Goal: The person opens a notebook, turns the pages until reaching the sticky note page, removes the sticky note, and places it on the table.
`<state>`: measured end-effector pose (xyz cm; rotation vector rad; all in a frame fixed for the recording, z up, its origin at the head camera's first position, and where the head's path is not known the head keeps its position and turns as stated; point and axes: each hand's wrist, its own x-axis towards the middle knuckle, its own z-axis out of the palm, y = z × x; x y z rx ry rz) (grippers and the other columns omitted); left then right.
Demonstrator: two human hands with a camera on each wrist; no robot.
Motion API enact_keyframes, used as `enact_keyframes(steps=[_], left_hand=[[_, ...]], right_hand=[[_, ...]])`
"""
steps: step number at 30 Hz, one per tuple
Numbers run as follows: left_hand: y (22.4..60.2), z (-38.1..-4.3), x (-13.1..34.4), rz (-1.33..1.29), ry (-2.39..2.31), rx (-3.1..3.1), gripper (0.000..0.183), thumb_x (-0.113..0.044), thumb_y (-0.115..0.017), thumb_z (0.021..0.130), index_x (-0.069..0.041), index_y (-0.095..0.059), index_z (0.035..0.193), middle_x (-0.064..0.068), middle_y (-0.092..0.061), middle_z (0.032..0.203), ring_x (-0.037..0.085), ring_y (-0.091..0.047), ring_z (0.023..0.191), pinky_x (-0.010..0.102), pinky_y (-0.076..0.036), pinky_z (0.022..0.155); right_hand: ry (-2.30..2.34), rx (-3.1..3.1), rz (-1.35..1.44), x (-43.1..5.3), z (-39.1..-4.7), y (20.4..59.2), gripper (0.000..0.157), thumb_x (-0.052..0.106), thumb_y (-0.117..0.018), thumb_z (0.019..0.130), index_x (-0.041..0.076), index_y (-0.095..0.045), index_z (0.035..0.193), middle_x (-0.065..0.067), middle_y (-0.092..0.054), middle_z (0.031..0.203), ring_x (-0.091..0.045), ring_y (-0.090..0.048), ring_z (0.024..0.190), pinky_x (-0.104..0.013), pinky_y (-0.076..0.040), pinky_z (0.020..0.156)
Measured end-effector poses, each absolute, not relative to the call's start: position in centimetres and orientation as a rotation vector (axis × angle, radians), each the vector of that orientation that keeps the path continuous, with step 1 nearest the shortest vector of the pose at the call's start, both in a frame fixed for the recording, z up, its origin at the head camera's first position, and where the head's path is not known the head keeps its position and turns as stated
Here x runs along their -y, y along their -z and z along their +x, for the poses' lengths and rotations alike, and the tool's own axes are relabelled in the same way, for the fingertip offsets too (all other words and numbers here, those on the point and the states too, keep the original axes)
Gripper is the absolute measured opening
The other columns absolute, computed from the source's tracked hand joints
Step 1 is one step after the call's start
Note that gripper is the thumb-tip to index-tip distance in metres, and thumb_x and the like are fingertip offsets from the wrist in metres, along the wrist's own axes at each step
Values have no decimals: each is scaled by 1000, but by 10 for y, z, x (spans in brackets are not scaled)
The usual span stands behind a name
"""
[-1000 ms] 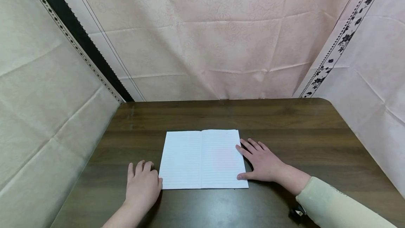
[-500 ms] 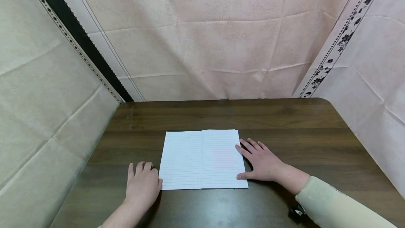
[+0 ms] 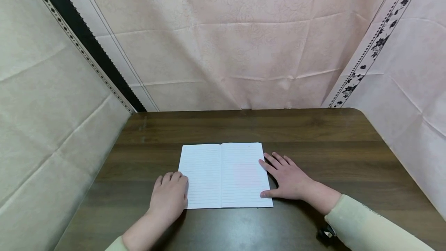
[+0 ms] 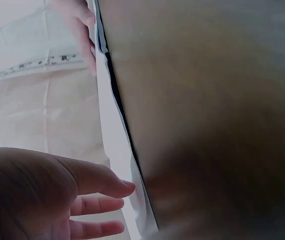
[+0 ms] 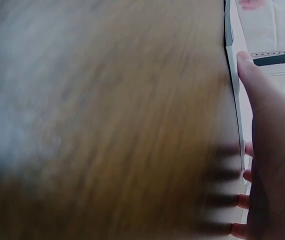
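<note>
An open notebook (image 3: 240, 175) with blank ruled pages lies flat in the head view. My left hand (image 3: 169, 195) is at its left edge, fingers reaching over the left page (image 3: 205, 175). In the left wrist view the thumb (image 4: 102, 180) extends by the page edge, with two fingers (image 4: 100, 205) beyond it. Whether these press on the paper is hard to tell. My right hand (image 3: 287, 177) rests spread at the right edge, its thumb and index finger on the right page. The right wrist view has its fingertips (image 5: 240, 201) down along that edge.
The notebook lies on a dark wood-grain table (image 3: 223, 127). Pale patterned cloth (image 3: 226, 49) hangs behind and along both sides. A small black object (image 3: 326, 234) sits under the right sleeve (image 3: 369, 224).
My left hand has moved right, from beside the notebook to over its left page edge. The right hand and the notebook have hardly moved.
</note>
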<state>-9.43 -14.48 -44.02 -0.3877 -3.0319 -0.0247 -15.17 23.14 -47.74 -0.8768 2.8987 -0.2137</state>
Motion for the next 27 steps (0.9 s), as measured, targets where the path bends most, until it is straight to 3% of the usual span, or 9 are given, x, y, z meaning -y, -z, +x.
enact_keyframes(steps=[8,12,16,21,27], left_hand=[[439,-111,115,-586,47,3012,18,-12,-69,83,-9,-65,100,9,-63,114,37,-56,115,57,-42,100],[439,-117,100,-640,89,3073,45,-34,-70,89,-6,-63,123,15,-58,133,40,-50,127,55,-39,105],[442,-122,88,-644,135,3184,71,-56,-62,91,-13,-49,146,16,-42,152,43,-38,138,59,-34,108],[446,-124,80,-651,175,3304,83,-65,-58,89,-18,-37,154,14,-28,160,42,-26,145,66,-27,109],[449,-126,78,-641,223,3354,84,-66,-57,89,-20,-34,155,14,-26,161,42,-23,146,70,-26,106]], right_hand=[[227,-2910,-884,-232,-151,477,106,86,-48,77,20,-28,158,-8,-21,164,-38,-21,148,-62,-20,113],[216,-2897,-874,-232,-151,477,107,87,-45,77,20,-27,158,-5,-19,165,-37,-18,149,-62,-18,114],[228,-2893,-892,-231,-151,478,106,86,-46,78,19,-27,158,-5,-19,164,-38,-18,149,-62,-17,114],[238,-2889,-899,-232,-151,479,106,85,-48,78,19,-27,158,-3,-20,164,-38,-18,149,-62,-17,114],[205,-2887,-880,-233,-151,477,107,87,-46,77,20,-25,159,0,-18,165,-37,-16,149,-61,-16,115]])
